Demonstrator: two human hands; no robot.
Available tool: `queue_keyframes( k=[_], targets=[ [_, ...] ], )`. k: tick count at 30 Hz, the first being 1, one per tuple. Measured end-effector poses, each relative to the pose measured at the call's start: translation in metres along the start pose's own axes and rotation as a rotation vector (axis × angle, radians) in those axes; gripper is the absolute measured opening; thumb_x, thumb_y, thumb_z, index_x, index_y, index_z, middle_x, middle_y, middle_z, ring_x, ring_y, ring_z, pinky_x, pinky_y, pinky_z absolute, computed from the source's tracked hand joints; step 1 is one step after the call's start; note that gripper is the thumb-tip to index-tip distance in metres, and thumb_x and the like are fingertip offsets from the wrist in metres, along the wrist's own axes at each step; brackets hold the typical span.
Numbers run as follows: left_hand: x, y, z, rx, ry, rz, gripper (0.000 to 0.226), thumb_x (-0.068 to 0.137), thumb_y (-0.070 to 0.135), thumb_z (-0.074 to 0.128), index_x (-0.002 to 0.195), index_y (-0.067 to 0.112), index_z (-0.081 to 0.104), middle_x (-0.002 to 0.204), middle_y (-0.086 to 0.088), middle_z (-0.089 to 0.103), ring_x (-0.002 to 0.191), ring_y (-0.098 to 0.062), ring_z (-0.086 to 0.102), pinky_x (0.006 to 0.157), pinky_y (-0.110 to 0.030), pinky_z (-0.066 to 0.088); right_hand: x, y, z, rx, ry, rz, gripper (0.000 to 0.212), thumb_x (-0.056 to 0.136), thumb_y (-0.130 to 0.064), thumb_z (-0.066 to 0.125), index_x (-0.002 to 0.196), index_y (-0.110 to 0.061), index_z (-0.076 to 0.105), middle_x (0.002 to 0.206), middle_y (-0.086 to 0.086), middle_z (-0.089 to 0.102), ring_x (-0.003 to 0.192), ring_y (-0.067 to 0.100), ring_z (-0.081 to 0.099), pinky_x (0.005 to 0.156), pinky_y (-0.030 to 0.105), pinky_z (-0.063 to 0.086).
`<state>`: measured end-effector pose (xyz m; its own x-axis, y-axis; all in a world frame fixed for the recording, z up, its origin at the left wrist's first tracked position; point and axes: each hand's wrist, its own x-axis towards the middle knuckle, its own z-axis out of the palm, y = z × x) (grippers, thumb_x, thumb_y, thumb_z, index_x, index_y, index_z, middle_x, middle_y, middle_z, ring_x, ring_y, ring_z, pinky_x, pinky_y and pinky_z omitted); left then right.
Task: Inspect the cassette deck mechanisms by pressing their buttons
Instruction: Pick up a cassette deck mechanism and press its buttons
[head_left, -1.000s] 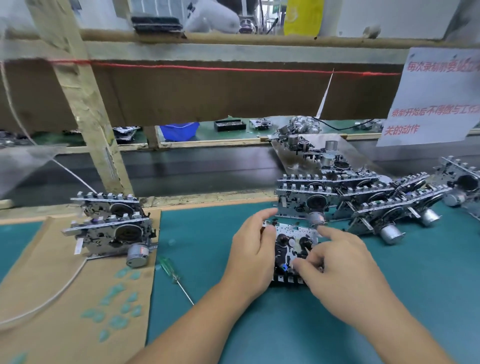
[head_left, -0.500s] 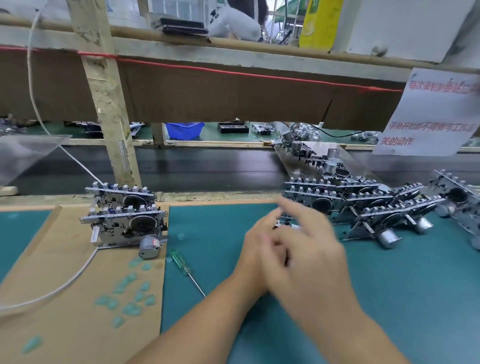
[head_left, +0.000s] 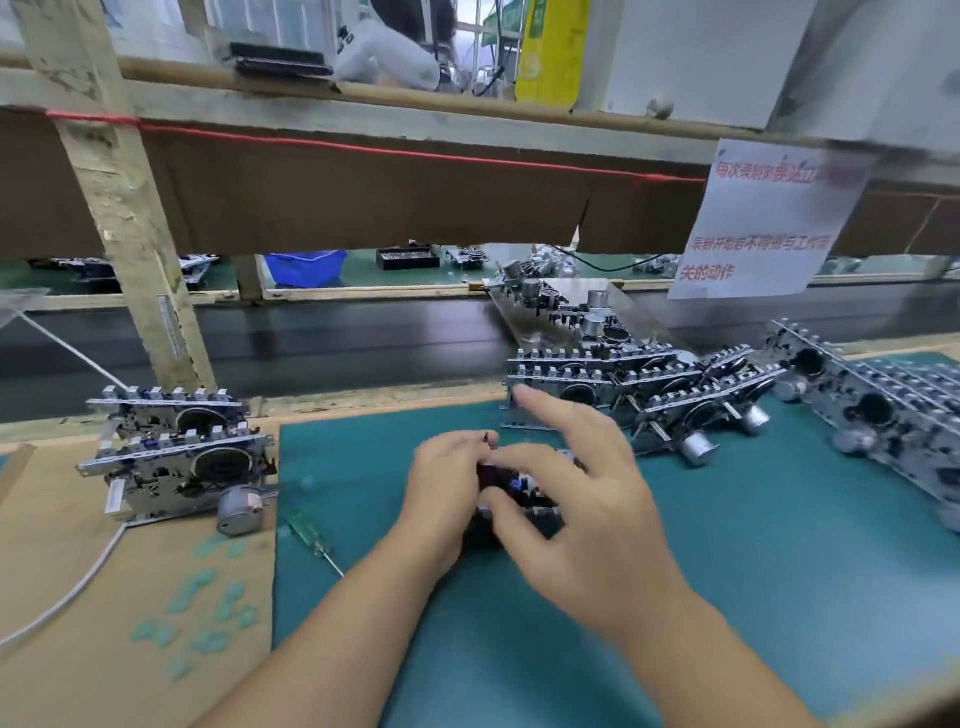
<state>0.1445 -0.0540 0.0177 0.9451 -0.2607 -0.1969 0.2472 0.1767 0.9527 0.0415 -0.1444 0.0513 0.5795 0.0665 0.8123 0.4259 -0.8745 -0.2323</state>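
Nearest, on the green mat of the worktop, both hands meet over one cassette deck mechanism. The left hand grips its left edge, fingers curled round it; the right hand lies over it, thumb on the near edge and index finger stretched forward — the frame is blurred here. A green screwdriver lies to the left. Farther left stand two stacked mechanisms; farther right, a pile of mechanisms.

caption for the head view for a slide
Both hands, left and right, hold a small metal cassette deck mechanism over the teal mat.
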Motion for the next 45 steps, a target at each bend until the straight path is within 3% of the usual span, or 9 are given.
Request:
queue_keyframes(
  k=[3,5,8,11,15,27,37,41,45],
  targets=[
    [0.000,0.004,0.000,-0.051,-0.006,-0.131,0.020,0.092,-0.001,0.055,0.092,0.003,0.075,0.072,-0.010,0.070,0.053,-0.022,0.065,0.048,-0.026,0.047,-0.033,0.049,-0.045,-0.031,-0.227,0.212,0.065,0.066,-0.038,0.088,0.127,-0.030,0.065,0.151,-0.017,0.044,0.136,0.014,0.043,0.115,0.019,0.026],
    [-0.005,0.008,0.004,-0.077,-0.045,-0.217,0.020,0.093,-0.002,0.056,0.090,0.000,0.075,0.067,-0.007,0.068,0.044,-0.018,0.060,0.039,-0.022,0.043,-0.043,0.066,-0.054,0.035,-0.306,0.277,0.079,0.065,-0.043,0.091,0.135,-0.039,0.056,0.145,-0.030,0.045,0.135,0.003,0.043,0.113,0.017,0.029],
    [-0.016,0.006,0.009,-0.072,-0.117,-0.298,0.019,0.092,-0.006,0.054,0.085,-0.002,0.072,0.059,-0.008,0.061,0.035,-0.014,0.048,0.035,-0.019,0.036,-0.048,0.074,-0.049,0.094,-0.200,0.283,0.057,0.068,-0.033,0.091,0.121,-0.028,0.069,0.121,-0.024,0.064,0.116,0.003,0.060,0.100,0.029,0.046],
    [-0.017,0.002,0.010,-0.052,-0.133,-0.293,0.022,0.094,-0.004,0.051,0.083,0.000,0.069,0.056,-0.006,0.056,0.036,-0.012,0.045,0.035,-0.019,0.035,-0.056,0.075,-0.038,0.142,-0.108,0.273,0.047,0.069,-0.025,0.089,0.113,-0.023,0.072,0.112,-0.020,0.068,0.106,0.004,0.065,0.093,0.023,0.050],
    [-0.016,-0.002,0.008,-0.024,-0.175,-0.254,0.022,0.097,0.005,0.052,0.091,0.002,0.073,0.069,-0.009,0.063,0.043,-0.017,0.050,0.038,-0.020,0.039,-0.060,0.079,-0.036,0.174,-0.096,0.287,0.046,0.069,-0.026,0.086,0.112,-0.031,0.068,0.113,-0.020,0.068,0.108,0.006,0.065,0.094,0.018,0.047],
    [-0.020,-0.008,0.012,-0.016,-0.216,-0.125,0.023,0.099,0.010,0.056,0.109,0.000,0.075,0.086,-0.018,0.066,0.058,-0.025,0.060,0.049,-0.032,0.052,-0.062,0.086,-0.040,0.135,-0.087,0.203,0.046,0.067,-0.006,0.091,0.108,-0.017,0.074,0.117,-0.013,0.068,0.113,0.010,0.062,0.098,0.024,0.047],
    [-0.030,-0.008,0.016,-0.037,-0.281,0.099,0.029,0.103,0.015,0.052,0.105,0.019,0.080,0.085,-0.012,0.071,0.068,-0.023,0.067,0.055,-0.033,0.057,-0.065,0.081,-0.043,0.016,0.176,0.068,0.034,0.066,0.002,0.086,0.096,-0.004,0.071,0.104,0.001,0.070,0.106,0.020,0.066,0.096,0.028,0.050],
    [-0.033,-0.014,0.015,0.067,-0.318,0.116,0.034,0.099,0.034,0.051,0.116,0.014,0.073,0.075,-0.014,0.064,0.060,-0.028,0.061,0.058,-0.039,0.056,-0.072,0.080,-0.070,0.011,0.233,0.197,0.033,0.075,-0.019,0.083,0.106,-0.020,0.069,0.102,-0.010,0.070,0.097,0.008,0.066,0.090,0.015,0.047],
    [-0.037,-0.025,0.014,0.308,-0.385,0.231,0.018,0.100,0.004,0.059,0.109,0.012,0.072,0.072,-0.008,0.067,0.065,-0.021,0.059,0.062,-0.025,0.053,-0.091,0.111,-0.142,-0.153,0.321,0.603,0.040,0.071,-0.032,0.088,0.097,-0.048,0.062,0.094,-0.029,0.068,0.093,-0.010,0.062,0.078,0.001,0.039]
  ],
)
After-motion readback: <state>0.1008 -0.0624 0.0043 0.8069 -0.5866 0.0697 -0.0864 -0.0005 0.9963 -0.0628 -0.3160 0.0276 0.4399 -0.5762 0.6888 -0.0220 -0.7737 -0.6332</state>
